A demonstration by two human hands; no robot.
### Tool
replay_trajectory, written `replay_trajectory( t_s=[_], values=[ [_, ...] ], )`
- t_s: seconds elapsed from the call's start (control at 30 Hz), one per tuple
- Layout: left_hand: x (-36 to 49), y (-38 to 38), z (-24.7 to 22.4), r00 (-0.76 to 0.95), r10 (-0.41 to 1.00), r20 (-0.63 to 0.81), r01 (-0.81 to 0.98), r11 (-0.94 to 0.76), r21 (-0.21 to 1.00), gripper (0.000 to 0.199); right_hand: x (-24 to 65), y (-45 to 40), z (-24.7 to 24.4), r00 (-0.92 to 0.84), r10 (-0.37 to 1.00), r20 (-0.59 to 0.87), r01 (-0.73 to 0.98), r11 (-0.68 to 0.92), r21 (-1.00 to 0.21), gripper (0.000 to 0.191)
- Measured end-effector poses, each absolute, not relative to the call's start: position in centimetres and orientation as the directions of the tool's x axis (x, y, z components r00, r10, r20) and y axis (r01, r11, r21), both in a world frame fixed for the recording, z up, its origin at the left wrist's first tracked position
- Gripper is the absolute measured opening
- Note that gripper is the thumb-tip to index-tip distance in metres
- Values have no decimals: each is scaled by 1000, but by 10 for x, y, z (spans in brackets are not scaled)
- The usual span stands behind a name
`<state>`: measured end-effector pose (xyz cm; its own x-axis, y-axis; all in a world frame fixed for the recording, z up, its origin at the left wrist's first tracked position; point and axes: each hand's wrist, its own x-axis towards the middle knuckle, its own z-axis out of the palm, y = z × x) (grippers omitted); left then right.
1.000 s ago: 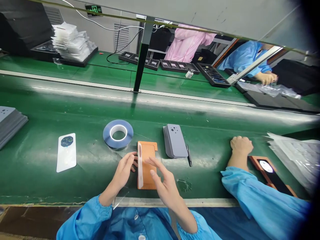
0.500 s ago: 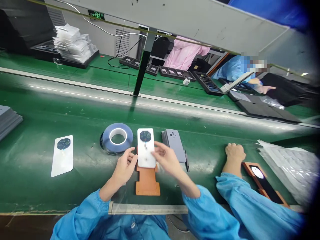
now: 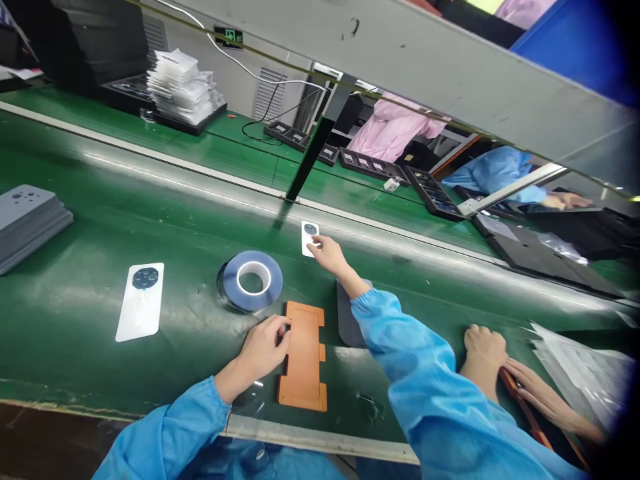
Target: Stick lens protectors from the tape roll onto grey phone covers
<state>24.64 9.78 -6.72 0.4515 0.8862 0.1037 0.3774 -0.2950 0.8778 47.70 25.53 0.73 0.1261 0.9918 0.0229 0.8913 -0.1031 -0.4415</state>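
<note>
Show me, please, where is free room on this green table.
Bare green tabletop shows between the far-left grey stack and the left white panel, and between that panel and the blue tape roll, except one speck. It is crowded around the orange fixture, with the left hand at its edge, and at right, among a co-worker's hands and plastic sheets.

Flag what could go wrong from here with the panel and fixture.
The far white phone back panel might get scuffed or slip, since the right hand's fingers are right at its edge.
The right sleeve reaches across the grey stack and could drag it.
The left hand's fingers are at the orange fixture's edge; a nudge could shift it.
</note>
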Motion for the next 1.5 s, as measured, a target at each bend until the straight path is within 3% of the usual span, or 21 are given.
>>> replay_trajectory(
  t_s=[0.13, 0.27, 0.33, 0.4, 0.47, 0.53, 0.57, 0.67, 0.77, 0.97, 1.1, 1.27, 1.5],
  values=[
    [244, 90, -54, 445, 867, 226, 319, -389, 864, 15, 429, 186, 2, -35, 998, 53, 788, 60, -613, 22],
    [224, 73, -40, 282, 774, 566, 236, -628, 741, 12, 392, 124, 0, -146, 989, -23, 629, 75, -774, 19],
    [207, 71, -36, 115, 706, 699, 325, -692, 645, 20, 381, 106, -3, -187, 980, -69, 605, 60, -794, 16],
    [187, 76, -35, -56, 686, 725, 527, -597, 605, 32, 373, 97, -6, -220, 971, -98, 593, 53, -803, 17],
    [167, 88, -37, -198, 765, 613, 666, -354, 657, 54, 365, 92, -10, -243, 964, -110, 585, 55, -809, 18],
    [150, 99, -41, -259, 889, 377, 645, -132, 753, 77, 358, 90, -13, -262, 960, -97, 572, 74, -817, 20],
    [143, 103, -44, -245, 941, 234, 597, -44, 801, 78, 354, 89, -14, -271, 959, -84, 563, 86, -822, 20],
    [133, 105, -53, -88, 990, -110, 394, 135, 909, 54, 346, 90, -20, -272, 962, -31, 538, 125, -833, 24],
    [133, 93, -59, 2, 971, -239, 177, 235, 956, 42, 346, 95, -30, -242, 970, 20, 551, 154, -820, 27],
    [141, 58, -58, 74, 950, -302, -50, 306, 951, 38, 363, 104, -38, -129, 989, 72, 577, 134, -806, 32],
    [152, 42, -55, 197, 936, -293, -56, 309, 949, 38, 362, 91, -26, -193, 981, 34, 529, 133, -838, 25],
    [167, 37, -57, 230, 938, -259, -63, 280, 958, 35, 354, 71, -22, -304, 952, -45, 447, 101, -889, 24],
    [171, 38, -61, 216, 951, -221, 54, 215, 975, 35, 357, 59, -26, -203, 979, 21, 441, 110, -891, 19]
  ],
)
